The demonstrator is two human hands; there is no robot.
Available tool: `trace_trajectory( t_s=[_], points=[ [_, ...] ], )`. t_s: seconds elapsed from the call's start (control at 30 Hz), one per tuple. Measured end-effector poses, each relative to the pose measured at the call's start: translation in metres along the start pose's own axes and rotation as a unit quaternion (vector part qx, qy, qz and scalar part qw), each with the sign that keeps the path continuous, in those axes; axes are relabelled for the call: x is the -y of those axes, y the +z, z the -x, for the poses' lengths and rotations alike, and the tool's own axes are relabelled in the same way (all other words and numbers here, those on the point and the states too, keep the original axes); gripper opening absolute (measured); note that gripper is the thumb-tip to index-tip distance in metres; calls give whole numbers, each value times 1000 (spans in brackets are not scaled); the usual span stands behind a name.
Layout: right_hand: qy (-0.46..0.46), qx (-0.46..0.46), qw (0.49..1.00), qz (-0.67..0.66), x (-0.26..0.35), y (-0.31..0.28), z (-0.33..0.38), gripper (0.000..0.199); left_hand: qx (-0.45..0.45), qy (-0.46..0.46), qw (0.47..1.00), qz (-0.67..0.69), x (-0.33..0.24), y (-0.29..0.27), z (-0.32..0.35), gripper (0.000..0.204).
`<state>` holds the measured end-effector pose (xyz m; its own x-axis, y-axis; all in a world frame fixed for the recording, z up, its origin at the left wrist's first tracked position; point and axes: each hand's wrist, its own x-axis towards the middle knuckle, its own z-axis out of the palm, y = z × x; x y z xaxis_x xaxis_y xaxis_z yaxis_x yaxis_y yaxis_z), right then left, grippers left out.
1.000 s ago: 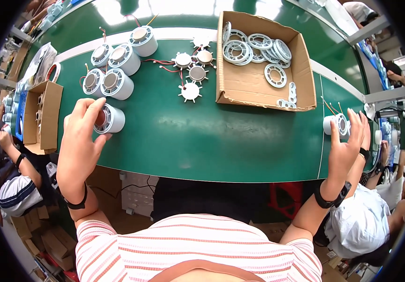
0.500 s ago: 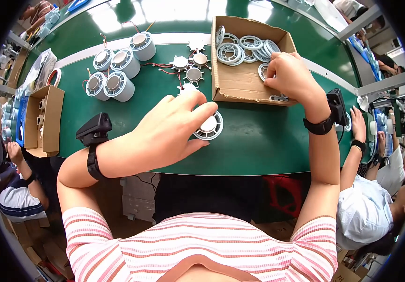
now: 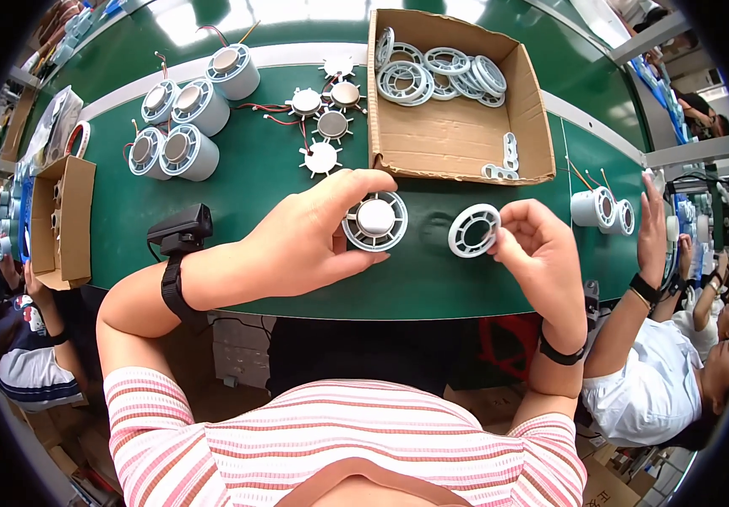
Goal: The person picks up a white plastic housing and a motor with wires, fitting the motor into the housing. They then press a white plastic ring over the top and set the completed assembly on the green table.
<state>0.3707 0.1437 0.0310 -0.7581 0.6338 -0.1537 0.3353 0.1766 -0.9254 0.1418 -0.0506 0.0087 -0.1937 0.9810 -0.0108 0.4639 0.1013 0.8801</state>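
Left hand [image 3: 305, 241]: curled around the round white fan unit [image 3: 375, 221], thumb below, fingers arched over the top edge; unit face-up at frame centre, resting on or just above the green table [image 3: 237, 177].
Right hand [image 3: 537, 253]: fingertips pinched on the rim of a white grille ring [image 3: 474, 231], held tilted, just right of the fan unit, not touching it.
Step in hand (judgement): pairing ring with unit; both parts gripped, not yet joined.
Next move calls for (judgement): ring brought left over the unit's face, centred and squared to it, then pressed evenly; left grip kept firm to stop rotation.
Cardboard box [image 3: 457, 139]: open, upper centre-right of frame, more white rings heaped in its far corner, a few small pieces near its right front edge.
Upper left of frame: cluster of finished cylindrical units [image 3: 182, 127] with wires.
Upper centre: small spoked rotor parts [image 3: 322, 127] with red leads, lying flat.
Far right: another person's hand [image 3: 656, 228] near two white cylinders [image 3: 598, 209].
Far left: smaller cardboard box [image 3: 60, 220] at table edge.
Wrists: black band on each, bulkier device on the left.
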Motion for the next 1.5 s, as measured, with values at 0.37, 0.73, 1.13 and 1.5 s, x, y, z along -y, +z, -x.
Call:
trace_trajectory(
  t_s=[0.37, 0.73, 1.13, 1.5],
  points=[
    [-274, 64, 908, 311, -9, 4, 0, 41, 45, -82, 984, 149, 2, -3, 0, 61],
    [-300, 5, 947, 113, 13, 62, 13, 60, 55, -40, 955, 287, 13, 25, 10, 63],
    [-264, 53, 948, 169, 21, 77, 8, 63, 112, -86, 951, 277, 4, 20, 11, 60],
    [-283, 82, 944, 146, 22, 71, 4, 65, 123, -33, 959, 253, 10, 19, 8, 61]
  ],
)
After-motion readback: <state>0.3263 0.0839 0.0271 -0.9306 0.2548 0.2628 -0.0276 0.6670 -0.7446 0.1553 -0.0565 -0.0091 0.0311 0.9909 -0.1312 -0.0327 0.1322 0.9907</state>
